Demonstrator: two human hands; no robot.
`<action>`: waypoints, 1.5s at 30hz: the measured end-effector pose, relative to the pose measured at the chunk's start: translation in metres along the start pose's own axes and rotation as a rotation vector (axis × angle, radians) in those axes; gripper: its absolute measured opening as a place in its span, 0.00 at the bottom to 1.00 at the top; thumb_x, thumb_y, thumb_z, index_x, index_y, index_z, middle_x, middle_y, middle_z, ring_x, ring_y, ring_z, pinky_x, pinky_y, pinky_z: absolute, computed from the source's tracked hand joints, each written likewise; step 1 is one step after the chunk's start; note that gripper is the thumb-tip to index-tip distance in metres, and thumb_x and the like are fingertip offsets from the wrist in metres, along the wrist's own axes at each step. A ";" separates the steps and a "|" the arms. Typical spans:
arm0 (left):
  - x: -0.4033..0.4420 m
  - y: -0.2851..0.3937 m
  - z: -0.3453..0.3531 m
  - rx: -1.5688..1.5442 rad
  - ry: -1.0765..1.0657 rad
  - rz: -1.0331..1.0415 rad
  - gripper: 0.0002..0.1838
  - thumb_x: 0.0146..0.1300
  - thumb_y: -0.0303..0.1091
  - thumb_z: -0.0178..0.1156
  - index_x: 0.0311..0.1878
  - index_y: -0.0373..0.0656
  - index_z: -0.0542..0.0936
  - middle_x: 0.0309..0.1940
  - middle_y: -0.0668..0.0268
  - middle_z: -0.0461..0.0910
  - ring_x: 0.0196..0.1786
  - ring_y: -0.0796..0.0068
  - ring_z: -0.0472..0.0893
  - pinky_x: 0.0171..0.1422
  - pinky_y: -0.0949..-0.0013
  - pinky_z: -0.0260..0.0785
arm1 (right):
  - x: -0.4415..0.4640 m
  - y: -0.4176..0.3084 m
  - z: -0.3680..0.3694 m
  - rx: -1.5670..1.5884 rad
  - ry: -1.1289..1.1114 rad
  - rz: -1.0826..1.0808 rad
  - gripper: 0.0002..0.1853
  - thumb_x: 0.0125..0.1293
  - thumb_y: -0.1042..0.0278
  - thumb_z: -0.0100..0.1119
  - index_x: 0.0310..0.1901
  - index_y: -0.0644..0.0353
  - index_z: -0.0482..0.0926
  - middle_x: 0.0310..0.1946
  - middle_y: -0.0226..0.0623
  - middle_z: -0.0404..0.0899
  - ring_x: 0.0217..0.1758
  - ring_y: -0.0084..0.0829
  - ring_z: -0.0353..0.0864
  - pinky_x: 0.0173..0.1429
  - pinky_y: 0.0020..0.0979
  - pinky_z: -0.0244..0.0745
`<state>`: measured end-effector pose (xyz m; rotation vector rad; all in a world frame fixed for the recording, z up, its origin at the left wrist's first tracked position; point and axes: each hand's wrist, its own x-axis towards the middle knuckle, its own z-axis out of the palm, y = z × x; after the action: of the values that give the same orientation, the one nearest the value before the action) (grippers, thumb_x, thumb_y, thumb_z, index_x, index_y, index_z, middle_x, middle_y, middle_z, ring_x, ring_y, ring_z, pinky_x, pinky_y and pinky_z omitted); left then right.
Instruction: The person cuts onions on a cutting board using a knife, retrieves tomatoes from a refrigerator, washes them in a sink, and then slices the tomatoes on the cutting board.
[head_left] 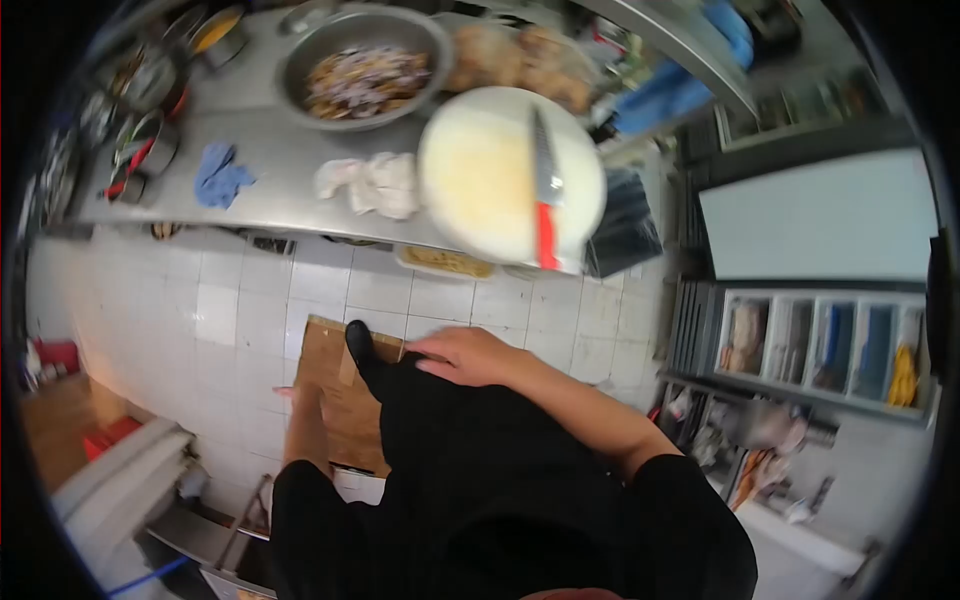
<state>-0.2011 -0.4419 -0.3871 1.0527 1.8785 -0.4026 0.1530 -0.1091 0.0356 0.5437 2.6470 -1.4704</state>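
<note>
My right hand is at the front of my black apron, fingers apart and holding nothing I can see. Down at my side is my left hand, partly hidden by the forearm; a fingertip or two stretch outward with nothing visible in them. Both hands are away from the counter. A round white cutting board lies at the counter's front edge, and across its right side rests a knife with a red handle. Left of the board are a crumpled white cloth and a blue cloth.
Behind the cloths stands a large metal bowl of chopped food. Bagged food sits beside it. A sheet of cardboard lies on the tiled floor under my foot. To the right is a refrigerated counter with several containers.
</note>
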 end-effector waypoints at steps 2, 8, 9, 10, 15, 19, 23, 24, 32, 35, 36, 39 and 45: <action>-0.041 0.065 -0.006 -0.059 -0.100 -0.087 0.32 0.70 0.57 0.63 0.73 0.54 0.77 0.73 0.57 0.76 0.77 0.53 0.71 0.79 0.42 0.63 | -0.105 0.041 -0.023 -0.073 -0.056 0.093 0.20 0.74 0.53 0.63 0.60 0.53 0.85 0.54 0.46 0.87 0.58 0.52 0.84 0.61 0.50 0.80; -0.208 0.464 -0.197 -0.625 -0.116 0.433 0.20 0.79 0.41 0.57 0.67 0.44 0.81 0.54 0.62 0.89 0.48 0.68 0.87 0.47 0.65 0.80 | -0.312 0.091 -0.135 0.038 0.740 0.564 0.19 0.75 0.56 0.64 0.59 0.60 0.85 0.53 0.45 0.88 0.53 0.48 0.88 0.58 0.42 0.81; -0.230 0.519 -0.226 -0.841 -0.171 0.682 0.20 0.82 0.39 0.55 0.70 0.44 0.78 0.59 0.67 0.86 0.47 0.77 0.85 0.45 0.73 0.78 | -0.334 0.095 -0.157 0.059 0.775 0.583 0.19 0.75 0.56 0.64 0.59 0.60 0.85 0.53 0.45 0.88 0.53 0.48 0.88 0.58 0.42 0.81; -0.258 0.569 -0.262 -0.866 -0.179 0.828 0.20 0.81 0.35 0.54 0.71 0.42 0.77 0.62 0.65 0.84 0.47 0.76 0.85 0.45 0.72 0.78 | -0.351 0.101 -0.179 0.157 0.817 0.512 0.20 0.75 0.57 0.64 0.60 0.61 0.84 0.52 0.44 0.89 0.51 0.44 0.88 0.56 0.41 0.82; -0.232 0.717 -0.388 -0.609 0.658 1.020 0.36 0.76 0.34 0.62 0.83 0.39 0.61 0.81 0.56 0.65 0.81 0.61 0.64 0.80 0.58 0.62 | -0.418 0.268 -0.218 0.709 1.048 0.299 0.20 0.76 0.58 0.62 0.63 0.58 0.82 0.51 0.44 0.88 0.50 0.38 0.88 0.56 0.38 0.82; -0.146 0.810 -0.435 -0.970 1.193 0.746 0.42 0.70 0.37 0.72 0.75 0.23 0.60 0.71 0.40 0.68 0.73 0.54 0.71 0.78 0.58 0.64 | -0.557 0.408 -0.138 -0.104 0.656 1.231 0.24 0.73 0.57 0.59 0.68 0.52 0.80 0.58 0.50 0.86 0.63 0.55 0.82 0.69 0.48 0.77; -0.100 0.839 -0.439 -1.225 1.822 0.609 0.27 0.63 0.22 0.74 0.59 0.31 0.68 0.50 0.55 0.73 0.48 0.67 0.73 0.56 0.62 0.74 | -0.720 0.469 0.009 0.176 0.714 1.325 0.23 0.74 0.52 0.57 0.57 0.62 0.86 0.49 0.53 0.89 0.54 0.54 0.87 0.58 0.45 0.81; -0.101 0.831 -0.442 -1.129 1.885 0.558 0.24 0.63 0.24 0.73 0.56 0.32 0.70 0.51 0.55 0.74 0.49 0.67 0.73 0.55 0.61 0.73 | -0.739 0.454 0.029 0.615 0.884 1.425 0.21 0.75 0.53 0.57 0.53 0.62 0.87 0.45 0.48 0.90 0.45 0.49 0.88 0.51 0.43 0.81; -0.137 0.814 -0.447 -1.426 1.716 0.440 0.09 0.73 0.29 0.66 0.38 0.41 0.74 0.32 0.67 0.74 0.35 0.74 0.71 0.45 0.65 0.67 | -0.859 0.600 0.014 1.050 -0.354 1.540 0.18 0.69 0.53 0.62 0.55 0.50 0.90 0.53 0.42 0.90 0.52 0.41 0.90 0.56 0.50 0.83; -0.129 0.823 -0.452 -1.429 1.913 0.258 0.12 0.72 0.30 0.68 0.36 0.43 0.73 0.29 0.69 0.72 0.33 0.75 0.70 0.41 0.66 0.64 | -0.850 0.724 -0.171 0.219 -0.075 1.296 0.31 0.67 0.47 0.65 0.63 0.64 0.82 0.57 0.50 0.86 0.60 0.50 0.84 0.63 0.49 0.79; -0.128 0.827 -0.453 -1.431 1.942 0.211 0.11 0.71 0.30 0.68 0.36 0.43 0.74 0.29 0.69 0.72 0.33 0.75 0.69 0.40 0.66 0.64 | -0.810 0.732 -0.270 -0.016 0.094 1.137 0.30 0.71 0.48 0.58 0.66 0.62 0.79 0.63 0.56 0.82 0.67 0.58 0.80 0.70 0.52 0.76; -0.121 0.814 -0.453 -1.435 1.981 0.126 0.09 0.71 0.31 0.69 0.38 0.41 0.77 0.31 0.68 0.73 0.34 0.74 0.70 0.41 0.67 0.65 | -0.688 0.760 -0.516 -0.108 0.341 0.767 0.25 0.75 0.55 0.56 0.66 0.61 0.79 0.60 0.57 0.83 0.66 0.58 0.80 0.69 0.51 0.76; -0.103 0.777 -0.444 -1.294 2.119 -0.251 0.15 0.70 0.34 0.71 0.48 0.31 0.79 0.39 0.58 0.83 0.39 0.67 0.78 0.47 0.61 0.74 | -0.496 0.713 -0.794 -0.363 0.526 0.382 0.23 0.73 0.57 0.59 0.67 0.54 0.79 0.59 0.48 0.84 0.63 0.52 0.82 0.67 0.48 0.77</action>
<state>0.1955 0.2431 0.0437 -0.1178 2.8134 2.3959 0.9456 0.7604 -0.0008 1.4550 2.8332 -0.7935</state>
